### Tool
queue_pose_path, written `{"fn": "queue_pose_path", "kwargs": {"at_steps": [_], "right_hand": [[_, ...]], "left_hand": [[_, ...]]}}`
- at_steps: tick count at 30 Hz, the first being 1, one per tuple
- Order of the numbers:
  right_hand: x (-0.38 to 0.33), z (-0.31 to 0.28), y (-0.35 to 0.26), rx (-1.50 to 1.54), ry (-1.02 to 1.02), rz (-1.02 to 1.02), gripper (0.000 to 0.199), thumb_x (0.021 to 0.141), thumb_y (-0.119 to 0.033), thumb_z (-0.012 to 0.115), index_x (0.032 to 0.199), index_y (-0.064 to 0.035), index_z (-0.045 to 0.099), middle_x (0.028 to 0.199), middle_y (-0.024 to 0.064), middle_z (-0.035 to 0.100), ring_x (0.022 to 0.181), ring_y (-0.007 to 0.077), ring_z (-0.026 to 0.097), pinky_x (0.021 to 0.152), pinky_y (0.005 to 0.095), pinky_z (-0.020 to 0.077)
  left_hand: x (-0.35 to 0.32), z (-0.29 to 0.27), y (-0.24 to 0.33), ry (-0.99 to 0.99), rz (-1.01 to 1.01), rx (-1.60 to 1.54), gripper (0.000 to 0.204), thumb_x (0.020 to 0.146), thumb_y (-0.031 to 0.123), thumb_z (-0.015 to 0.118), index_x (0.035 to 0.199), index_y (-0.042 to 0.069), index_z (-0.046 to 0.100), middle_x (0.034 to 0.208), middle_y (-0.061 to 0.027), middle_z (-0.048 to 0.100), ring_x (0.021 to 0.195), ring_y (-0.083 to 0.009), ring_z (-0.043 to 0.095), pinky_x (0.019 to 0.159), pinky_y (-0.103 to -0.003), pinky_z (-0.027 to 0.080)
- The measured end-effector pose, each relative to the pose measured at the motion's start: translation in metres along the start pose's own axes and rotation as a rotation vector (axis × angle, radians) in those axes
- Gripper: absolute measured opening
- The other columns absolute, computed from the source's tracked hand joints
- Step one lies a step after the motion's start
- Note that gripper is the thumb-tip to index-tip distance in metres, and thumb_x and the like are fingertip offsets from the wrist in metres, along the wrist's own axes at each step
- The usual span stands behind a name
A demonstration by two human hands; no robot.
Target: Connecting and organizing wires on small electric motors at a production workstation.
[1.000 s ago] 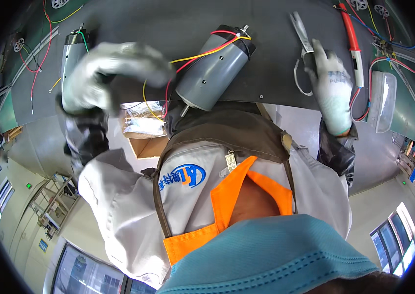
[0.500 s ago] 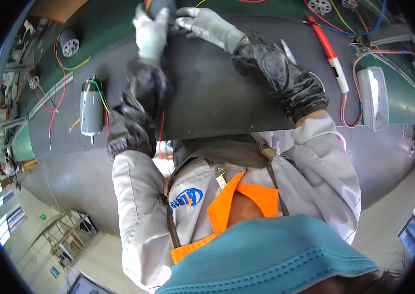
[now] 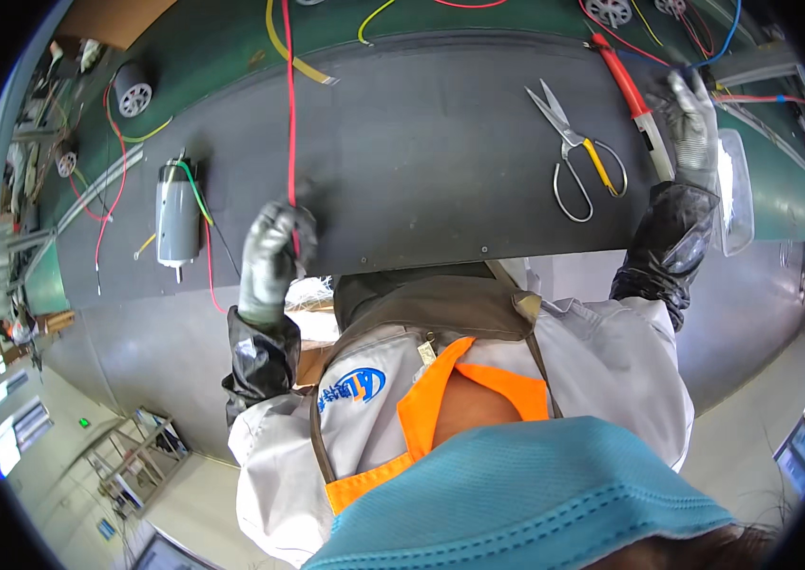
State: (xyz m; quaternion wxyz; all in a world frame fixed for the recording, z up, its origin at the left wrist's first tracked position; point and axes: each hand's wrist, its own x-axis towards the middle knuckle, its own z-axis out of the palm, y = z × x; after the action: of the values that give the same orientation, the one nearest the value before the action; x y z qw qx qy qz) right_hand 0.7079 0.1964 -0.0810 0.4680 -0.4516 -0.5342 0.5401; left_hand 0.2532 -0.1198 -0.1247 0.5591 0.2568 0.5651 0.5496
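My left hand [image 3: 271, 255], in a grey glove, is closed around a thin red wire [image 3: 289, 114] that runs straight up across the dark mat [image 3: 421, 171] to the top of the view. It sits near the mat's near edge. A grey cylindrical motor [image 3: 177, 214] with green, red and yellow leads lies to its left. My right hand [image 3: 687, 122], also gloved, is far to the right with fingers stretched out beside a red-handled tool [image 3: 629, 87]; nothing shows in its grasp. Scissors [image 3: 575, 152] lie left of that hand.
A clear plastic tray [image 3: 735, 190] sits at the mat's right end. Small white fan wheels [image 3: 134, 97] and loose coloured wires lie on the green surface [image 3: 222, 57] beyond the mat. Below are my apron, grey jacket and blue mask.
Both hands were together at the far side of the mat. The left hand has since drawn back to the near edge holding the red wire, and the right hand swung out to the right.
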Motion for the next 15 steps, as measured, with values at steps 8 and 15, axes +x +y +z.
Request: {"fn": "queue_pose_path", "kwargs": {"at_steps": [8, 15], "right_hand": [[-0.081, 0.150, 0.020, -0.488, -1.178, 0.299, 0.030, 0.100, -0.025, 0.070, 0.113, 0.0009, 0.074, 0.101, 0.0074, 0.075, 0.082, 0.0130, 0.071, 0.070, 0.0281, 0.0563], [-0.154, 0.168, 0.003, -0.165, -0.619, -0.106, 0.036, 0.099, -0.011, 0.063, 0.133, -0.0023, 0.067, 0.099, 0.0097, 0.078, 0.080, 0.0125, 0.071, 0.077, 0.0272, 0.0575]], "left_hand": [[-0.018, 0.042, -0.002, -0.410, -0.150, 0.140, 0.043, 0.101, 0.043, 0.066, 0.111, 0.001, 0.068, 0.103, -0.0057, 0.070, 0.092, -0.0151, 0.065, 0.085, -0.028, 0.051], [0.027, 0.103, 0.008, -0.206, 0.181, -0.332, 0.039, 0.102, 0.029, 0.064, 0.121, -0.006, 0.065, 0.100, -0.0117, 0.072, 0.095, -0.0241, 0.070, 0.087, -0.037, 0.056]]}}
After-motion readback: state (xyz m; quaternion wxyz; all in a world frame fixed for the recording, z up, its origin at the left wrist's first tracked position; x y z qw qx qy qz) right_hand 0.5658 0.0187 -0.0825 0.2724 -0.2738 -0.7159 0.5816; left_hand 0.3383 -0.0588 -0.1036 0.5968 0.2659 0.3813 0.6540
